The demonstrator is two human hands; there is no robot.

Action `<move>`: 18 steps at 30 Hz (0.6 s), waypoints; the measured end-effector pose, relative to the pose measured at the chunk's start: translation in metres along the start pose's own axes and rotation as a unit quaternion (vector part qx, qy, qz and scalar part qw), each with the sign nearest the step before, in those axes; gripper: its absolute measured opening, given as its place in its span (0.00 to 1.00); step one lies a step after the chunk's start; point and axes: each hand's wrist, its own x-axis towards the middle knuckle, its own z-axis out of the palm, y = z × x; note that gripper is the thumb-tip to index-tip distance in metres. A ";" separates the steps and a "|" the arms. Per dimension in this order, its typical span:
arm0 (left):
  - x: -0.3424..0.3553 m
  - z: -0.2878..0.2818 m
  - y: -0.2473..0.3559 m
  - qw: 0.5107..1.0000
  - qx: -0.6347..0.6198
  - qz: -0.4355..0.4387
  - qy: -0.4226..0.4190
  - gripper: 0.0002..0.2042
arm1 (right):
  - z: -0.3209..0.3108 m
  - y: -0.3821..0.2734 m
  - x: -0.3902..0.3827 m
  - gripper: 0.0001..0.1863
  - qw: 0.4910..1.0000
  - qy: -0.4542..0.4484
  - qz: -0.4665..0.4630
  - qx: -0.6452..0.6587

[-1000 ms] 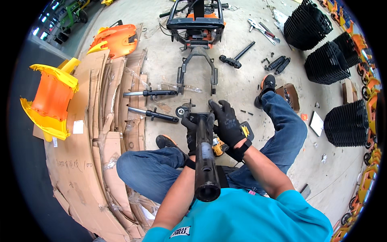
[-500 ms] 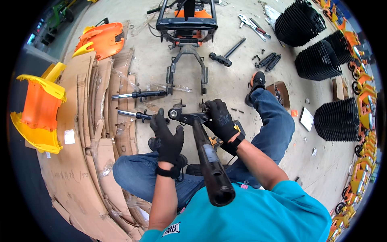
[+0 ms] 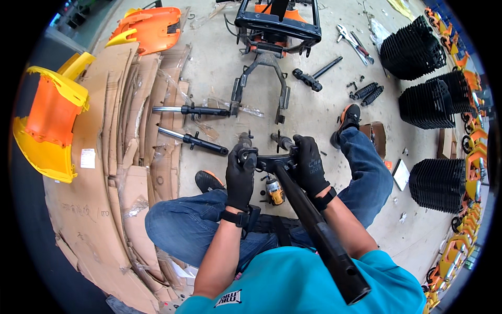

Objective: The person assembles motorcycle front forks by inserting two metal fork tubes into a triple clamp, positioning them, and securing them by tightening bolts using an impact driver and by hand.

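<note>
Black crosspiece in pinching grip of right hand, now left hand too

The head camera looks down on left hand and right hand.

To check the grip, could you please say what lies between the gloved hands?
In the head view, a black crosspiece spans from left hand to right hand; a yellow power tool shows lower down.

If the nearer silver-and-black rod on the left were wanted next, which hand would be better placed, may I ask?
Probably the left hand: it is closer to that rod, whose black end points toward it. The right hand is farther off. Both seem to hold the black crosspiece.
</note>
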 end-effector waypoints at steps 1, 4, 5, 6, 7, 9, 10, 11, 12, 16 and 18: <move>-0.002 0.002 -0.002 1.000 0.010 0.004 0.008 0.22 | -0.001 -0.001 0.001 0.33 1.000 -0.001 0.006 -0.003; -0.003 0.004 -0.009 0.999 0.029 0.021 0.029 0.23 | -0.005 -0.009 0.003 0.34 0.999 -0.028 0.030 0.004; -0.002 0.004 -0.013 0.999 0.023 0.028 0.032 0.23 | -0.006 -0.010 0.003 0.35 0.999 -0.035 0.041 0.005; -0.001 0.004 -0.017 0.999 0.017 0.034 0.035 0.23 | -0.006 -0.012 0.003 0.35 0.998 -0.035 0.044 0.006; -0.001 0.003 -0.020 0.999 -0.009 0.029 0.036 0.23 | -0.006 -0.013 0.005 0.35 0.998 -0.034 0.048 0.008; 0.002 0.003 -0.013 0.997 -0.056 0.020 0.042 0.24 | -0.002 -0.015 0.009 0.35 0.998 -0.034 0.047 0.015; 0.005 0.003 -0.014 0.998 -0.018 0.030 0.061 0.25 | 0.000 -0.017 0.011 0.35 0.998 -0.034 0.042 0.017; 0.008 0.000 -0.015 0.997 -0.046 0.016 0.052 0.25 | 0.002 -0.018 0.013 0.35 0.999 -0.034 0.038 0.018; 0.010 -0.005 -0.015 0.996 -0.073 0.001 0.044 0.25 | 0.005 -0.015 0.014 0.37 0.999 -0.034 0.030 0.001; 0.010 0.002 -0.006 0.996 -0.064 0.019 0.060 0.23 | 0.009 -0.008 0.013 0.40 0.999 -0.038 0.014 -0.023; 0.008 0.009 0.004 0.995 -0.076 0.023 0.060 0.23 | 0.004 -0.010 0.012 0.40 0.997 -0.056 0.038 -0.038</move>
